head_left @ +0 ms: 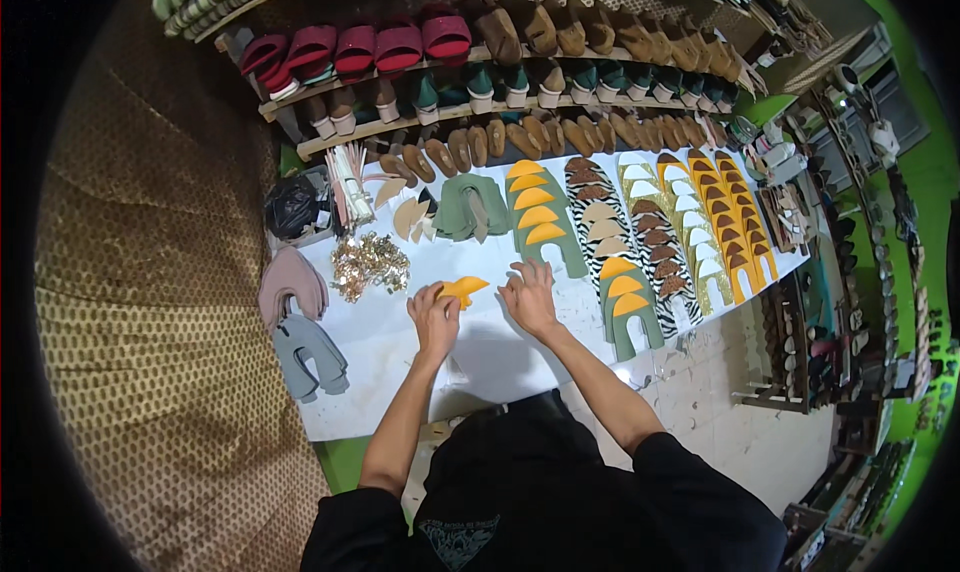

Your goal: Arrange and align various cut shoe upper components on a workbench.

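Over the white tabletop, my left hand (437, 319) is closed on a few yellow half-moon pieces (464, 288) that look like leather or felt, pinching them by their left end. My right hand (528, 298) hovers to the right of them with its fingers apart and slightly bent, and nothing shows in it. Just beyond that hand lies an overlapping row of green U-shaped cutouts (570, 256) topped with yellow half-moons (537, 215). A shorter row of green cutouts (621, 338) with yellow half-moons lies to its right.
Zebra-print cutouts (586, 180) and yellow ones (737, 272) continue rightward. Gold metallic pieces (370, 266), pink cutouts (293, 287) and grey cutouts (308, 357) lie left. A green stack (471, 208) sits at the back. Shelves behind hold red slippers (398, 47) and brown shoe forms (440, 156).
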Demonstrator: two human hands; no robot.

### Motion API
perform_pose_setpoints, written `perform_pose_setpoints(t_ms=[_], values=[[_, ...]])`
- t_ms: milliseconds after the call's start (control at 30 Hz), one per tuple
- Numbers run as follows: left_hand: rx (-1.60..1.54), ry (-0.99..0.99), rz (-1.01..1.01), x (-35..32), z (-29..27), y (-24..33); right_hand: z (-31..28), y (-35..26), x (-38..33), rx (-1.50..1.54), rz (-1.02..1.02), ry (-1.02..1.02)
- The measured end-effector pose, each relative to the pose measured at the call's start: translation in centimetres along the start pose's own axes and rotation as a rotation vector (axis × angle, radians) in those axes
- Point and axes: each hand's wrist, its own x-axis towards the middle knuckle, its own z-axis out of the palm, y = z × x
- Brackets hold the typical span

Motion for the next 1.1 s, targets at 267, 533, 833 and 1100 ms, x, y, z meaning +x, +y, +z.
perform_pose_setpoints(t_ms=[267,533,833,1100], values=[[0.063,0.056,0.024,10.5,0.8,0.5,1.0,3.1,8.5,-0.010,-0.037,0.029],[0.179,-0.030,-0.050,17.2,2.9,-0.5,5.1,4.6,16.4,-0.037,-0.189,0.145],[0.253,-0.069,-0.141,21.0,6.9,-3.3,7.9,4.7,17.9,-0.002,-0.176,0.128],[0.101,0.048,-0.238,22.0,7.8,-1.7,7.0,4.9,18.8,0.025,-0.176,0.161]])
